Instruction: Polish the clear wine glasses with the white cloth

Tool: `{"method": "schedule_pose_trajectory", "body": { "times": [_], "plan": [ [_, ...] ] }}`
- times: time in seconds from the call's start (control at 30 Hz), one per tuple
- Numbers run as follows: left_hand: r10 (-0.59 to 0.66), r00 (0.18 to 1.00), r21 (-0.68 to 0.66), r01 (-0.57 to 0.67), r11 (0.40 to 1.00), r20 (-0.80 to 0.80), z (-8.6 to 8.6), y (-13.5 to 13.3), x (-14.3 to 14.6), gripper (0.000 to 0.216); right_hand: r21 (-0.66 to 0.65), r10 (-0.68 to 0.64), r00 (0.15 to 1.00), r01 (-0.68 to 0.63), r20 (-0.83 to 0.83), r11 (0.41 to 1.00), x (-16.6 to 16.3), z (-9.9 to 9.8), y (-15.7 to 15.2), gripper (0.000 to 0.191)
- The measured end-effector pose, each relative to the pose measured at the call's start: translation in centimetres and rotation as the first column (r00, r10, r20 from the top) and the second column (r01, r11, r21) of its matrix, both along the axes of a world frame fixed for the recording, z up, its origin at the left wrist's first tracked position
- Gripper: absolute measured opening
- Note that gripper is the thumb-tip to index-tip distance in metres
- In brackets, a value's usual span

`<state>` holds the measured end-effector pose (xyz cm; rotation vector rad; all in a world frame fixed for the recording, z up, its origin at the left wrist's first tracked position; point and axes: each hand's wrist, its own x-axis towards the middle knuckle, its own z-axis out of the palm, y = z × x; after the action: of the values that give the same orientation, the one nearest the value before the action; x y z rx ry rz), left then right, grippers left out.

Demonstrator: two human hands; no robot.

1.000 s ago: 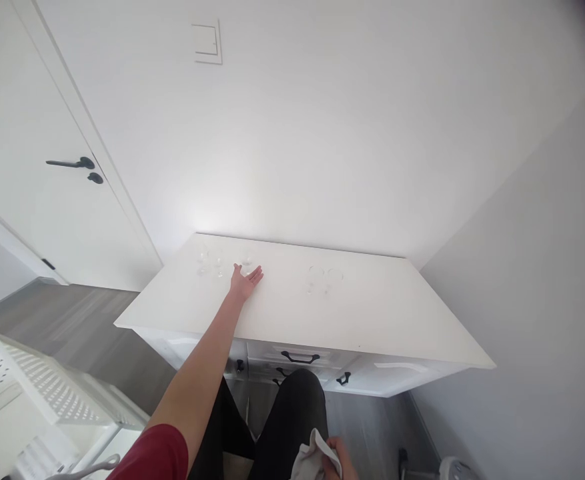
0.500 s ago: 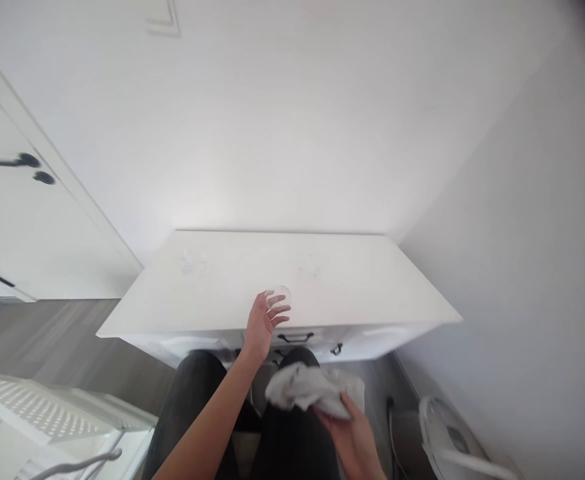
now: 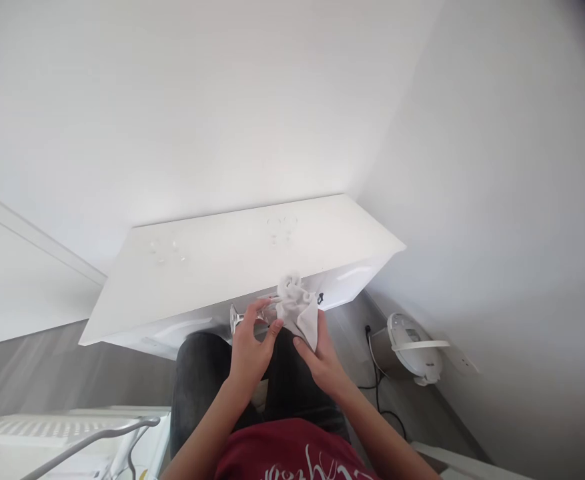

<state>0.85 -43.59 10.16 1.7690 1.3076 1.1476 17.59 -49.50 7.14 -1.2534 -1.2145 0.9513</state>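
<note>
In the head view my left hand point(image 3: 253, 340) is closed round a clear stemmed glass, tipped on its side with its foot point(image 3: 233, 319) toward the left. My right hand point(image 3: 322, 357) grips a crumpled white cloth point(image 3: 299, 310), which sits against the bowl end of the glass and covers much of it. Both hands are close together above my lap, just in front of the white cabinet point(image 3: 212, 267). On its top, small clear glass pieces point(image 3: 167, 251) stand at the left, and more clear glassware point(image 3: 282, 230) is near the back middle; their outlines are faint.
A pale wall rises behind the cabinet. On the floor at right is a white-lidded appliance point(image 3: 415, 350) with a black cord point(image 3: 376, 380). A white perforated rack or basket point(image 3: 47, 430) with a grey bar fills the lower left.
My left hand has drawn back from the cabinet top with the glass. My right hand has raised the cloth from lap level to the glass. The view has turned and tilted down.
</note>
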Motion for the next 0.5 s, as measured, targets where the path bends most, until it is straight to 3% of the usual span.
{"method": "schedule_pose_trajectory", "body": {
  "times": [0.1,0.17,0.3,0.37,0.5],
  "plan": [
    [-0.007,1.0,0.021,0.007,1.0,-0.027,0.7,-1.7,-1.1,0.035,0.166,0.053,0.998,-0.059,0.041,0.984,-0.6,0.9,-1.8,0.07],
    [-0.041,0.999,0.022,0.041,0.999,0.009,1.0,-2.7,-1.6,0.035,0.179,0.18,0.98,-0.161,-0.091,0.97,-1.0,1.6,-2.6,0.083],
    [-0.233,0.972,0.011,0.233,0.972,0.028,1.6,-4.0,-2.7,0.034,0.133,0.422,0.827,-0.403,-0.371,0.906,-1.4,2.4,-3.5,0.106],
    [-0.259,0.966,0.009,0.258,0.966,0.021,1.7,-4.4,-3.4,0.035,0.12,0.478,0.824,-0.465,-0.305,0.877,-1.4,2.7,-3.8,0.104],
    [-0.014,1.0,-0.053,0.014,0.998,-0.001,1.6,-4.7,-4.6,0.042,0.076,0.424,0.896,-0.435,0.13,0.897,-1.5,3.2,-4.5,0.081]
  ]
}}
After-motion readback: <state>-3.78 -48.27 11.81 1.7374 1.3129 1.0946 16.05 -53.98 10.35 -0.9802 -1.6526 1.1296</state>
